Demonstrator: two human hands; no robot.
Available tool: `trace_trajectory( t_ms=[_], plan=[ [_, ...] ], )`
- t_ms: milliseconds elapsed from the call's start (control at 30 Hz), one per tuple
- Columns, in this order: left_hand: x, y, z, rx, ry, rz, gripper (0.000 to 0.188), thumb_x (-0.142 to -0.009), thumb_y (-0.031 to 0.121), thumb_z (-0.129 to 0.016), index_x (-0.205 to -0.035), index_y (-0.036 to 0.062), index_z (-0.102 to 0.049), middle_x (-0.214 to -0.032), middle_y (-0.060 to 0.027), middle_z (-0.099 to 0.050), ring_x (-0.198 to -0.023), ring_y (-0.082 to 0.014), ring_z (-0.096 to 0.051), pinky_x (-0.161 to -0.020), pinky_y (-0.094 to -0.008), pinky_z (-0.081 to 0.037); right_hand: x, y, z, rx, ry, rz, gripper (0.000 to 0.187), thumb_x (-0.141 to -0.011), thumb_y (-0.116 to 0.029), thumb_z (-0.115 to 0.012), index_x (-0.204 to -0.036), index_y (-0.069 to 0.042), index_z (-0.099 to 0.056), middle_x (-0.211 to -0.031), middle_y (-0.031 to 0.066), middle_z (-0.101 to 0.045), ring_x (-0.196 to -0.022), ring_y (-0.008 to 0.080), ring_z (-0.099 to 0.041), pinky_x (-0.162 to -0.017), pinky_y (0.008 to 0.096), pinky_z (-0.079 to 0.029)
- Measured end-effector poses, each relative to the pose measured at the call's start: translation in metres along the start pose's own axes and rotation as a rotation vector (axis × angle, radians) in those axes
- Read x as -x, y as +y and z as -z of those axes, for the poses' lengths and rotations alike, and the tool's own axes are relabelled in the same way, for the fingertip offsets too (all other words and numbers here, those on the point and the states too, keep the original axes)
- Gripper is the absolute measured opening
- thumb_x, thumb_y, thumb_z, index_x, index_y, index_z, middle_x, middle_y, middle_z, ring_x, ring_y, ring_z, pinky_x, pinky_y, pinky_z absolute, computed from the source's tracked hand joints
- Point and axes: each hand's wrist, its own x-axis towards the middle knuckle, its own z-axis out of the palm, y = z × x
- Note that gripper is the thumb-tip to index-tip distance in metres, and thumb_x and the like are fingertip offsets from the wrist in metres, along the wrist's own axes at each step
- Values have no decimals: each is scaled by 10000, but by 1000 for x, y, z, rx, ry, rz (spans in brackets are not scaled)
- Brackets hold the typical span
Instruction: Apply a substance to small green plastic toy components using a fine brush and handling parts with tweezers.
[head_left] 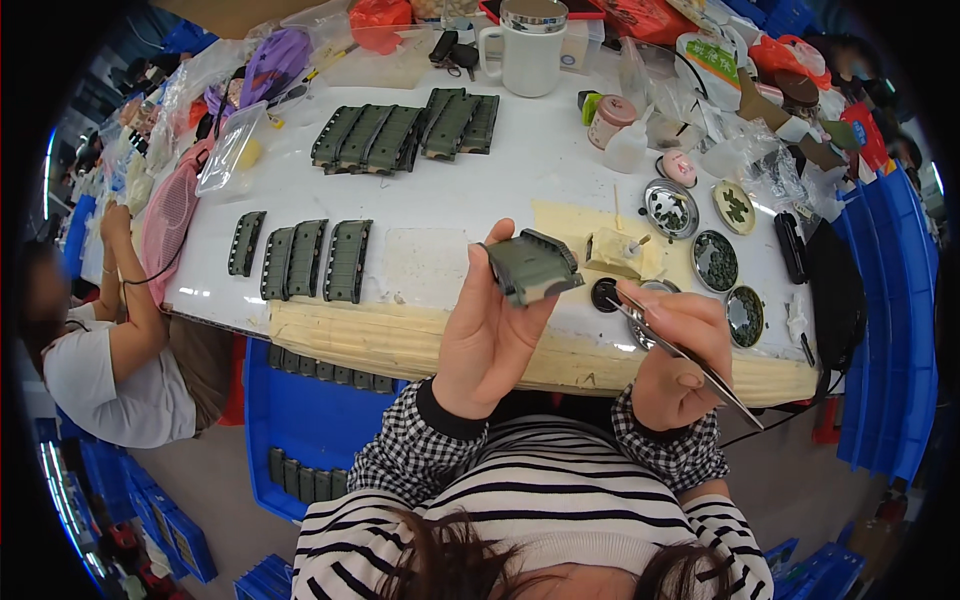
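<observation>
My left hand (485, 345) grips a curved camouflage-green plastic part (528, 270) between thumb and fingers, raised over the table's front edge. In my right hand (685, 350) is a pair of metal tweezers (715, 378), its tips pointing up and left toward a small round black dish (605, 294). Whether the tips pinch anything is too small to tell. Around the tweezers sit several round dishes, some with small dark green pieces (716, 262). A yellowish block (612, 252) with a small stick in it stands behind the black dish.
Green curved parts (293, 262) lie in a row at the left, with more stacked parts (368, 138) farther back. A white mug (533, 60) stands at the back. Below the table's edge is a blue tray (320, 425) with similar parts. Another person (120, 370) sits at the left.
</observation>
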Motion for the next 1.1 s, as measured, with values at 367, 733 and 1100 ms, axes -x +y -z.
trace_trajectory(
  t_ms=[367,733,1100],
  plan=[
    [-15,4,-11,247,187,165,485,-951,402,-555,-1166,-21,-454,-1182,-146,-523,-1163,-268,-554,-941,-276,-558,-5,-8,-3,239,32,72,470,-992,-429,-456,-1014,11,-618,-903,200,-649,-798,263,-657,-697,320,-531],
    [-13,-1,-11,249,162,193,486,-952,404,-555,-1163,-24,-463,-1164,-147,-551,-1154,-251,-560,-935,-264,-557,0,-3,3,99,-27,85,298,-971,-249,-550,-1144,-16,-617,-1020,186,-669,-910,286,-675,-825,351,-549],
    [-11,-5,-12,230,174,199,499,-952,411,-554,-1178,-22,-451,-1163,-141,-548,-1144,-250,-567,-940,-264,-550,-3,-6,6,208,-121,9,287,-983,-259,-530,-1153,-34,-588,-1016,139,-692,-938,298,-678,-806,348,-538]
  ],
)
